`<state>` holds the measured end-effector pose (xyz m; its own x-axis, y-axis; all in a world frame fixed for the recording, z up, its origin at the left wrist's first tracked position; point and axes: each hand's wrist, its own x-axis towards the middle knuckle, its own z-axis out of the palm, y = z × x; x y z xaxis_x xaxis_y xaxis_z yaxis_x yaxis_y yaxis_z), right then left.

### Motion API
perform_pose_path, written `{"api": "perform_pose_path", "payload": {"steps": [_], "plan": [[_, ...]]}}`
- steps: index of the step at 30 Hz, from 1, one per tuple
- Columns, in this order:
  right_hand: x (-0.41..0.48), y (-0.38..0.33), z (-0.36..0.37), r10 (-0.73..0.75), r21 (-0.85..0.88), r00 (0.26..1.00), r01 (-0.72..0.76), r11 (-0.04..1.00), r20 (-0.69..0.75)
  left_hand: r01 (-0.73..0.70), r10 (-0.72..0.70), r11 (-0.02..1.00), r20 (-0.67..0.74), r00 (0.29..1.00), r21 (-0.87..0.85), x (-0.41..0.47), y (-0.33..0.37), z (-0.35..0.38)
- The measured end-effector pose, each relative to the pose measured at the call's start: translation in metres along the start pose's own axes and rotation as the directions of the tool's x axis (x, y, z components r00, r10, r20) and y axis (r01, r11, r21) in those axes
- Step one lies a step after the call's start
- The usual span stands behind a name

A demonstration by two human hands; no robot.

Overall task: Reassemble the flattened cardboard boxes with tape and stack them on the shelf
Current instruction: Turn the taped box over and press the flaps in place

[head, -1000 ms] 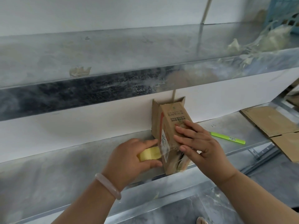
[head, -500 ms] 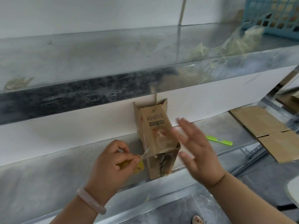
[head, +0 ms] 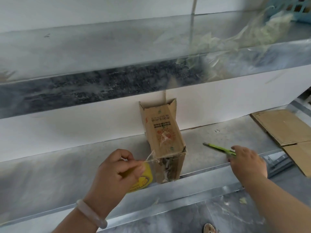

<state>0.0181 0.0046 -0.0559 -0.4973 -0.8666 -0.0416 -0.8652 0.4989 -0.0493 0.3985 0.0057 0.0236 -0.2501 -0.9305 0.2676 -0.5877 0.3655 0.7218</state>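
The small cardboard box [head: 162, 137] sits on the lower metal shelf [head: 67, 165], reaching from its front edge back to the wall. It looks light and thin-walled, so it would dent or slide under a hard pull and is best steadied by its 2 long side panels. The left hand [head: 117, 170] pinches a twisted clear tape strip [head: 149, 157] running to the box's near corner, with the yellow tape roll [head: 143, 179] under its fingers (the strip looks prone to bunching). The right hand [head: 245, 160] lies over the handle end of the green utility knife [head: 218, 147], though blur hides whether it grips.
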Motion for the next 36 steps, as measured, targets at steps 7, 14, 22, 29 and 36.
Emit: {"api": "perform_pose_path", "payload": {"steps": [7, 14, 22, 29, 36], "plan": [[-0.024, -0.011, -0.001, 0.042, 0.351, 0.998, -0.054, 0.935, 0.040, 0.002, -0.002, 0.999, 0.002, 1.000, 0.036, -0.002, 0.000, 0.000], [-0.140, -0.046, -0.063, -0.085, 0.747, 0.982, 0.184, 0.639, -0.169, 0.006, -0.006, 1.000, -0.020, 1.000, -0.008, -0.006, 0.004, -0.005], [-0.200, -0.105, -0.099, -0.608, 0.440, 0.783, 0.596, 0.672, -0.131, 0.019, -0.017, 0.999, -0.060, 0.998, 0.036, -0.001, 0.011, -0.006], [-0.202, -0.129, -0.094, -0.580, 0.366, 0.807, 0.577, 0.730, -0.112, 0.014, -0.007, 0.994, -0.063, 0.998, 0.108, 0.002, 0.014, -0.004], [-0.198, -0.140, -0.106, -0.529, 0.214, 0.835, 0.495, 0.842, 0.148, -0.004, 0.015, 0.989, -0.068, 0.998, 0.149, 0.007, 0.020, 0.003]]}}
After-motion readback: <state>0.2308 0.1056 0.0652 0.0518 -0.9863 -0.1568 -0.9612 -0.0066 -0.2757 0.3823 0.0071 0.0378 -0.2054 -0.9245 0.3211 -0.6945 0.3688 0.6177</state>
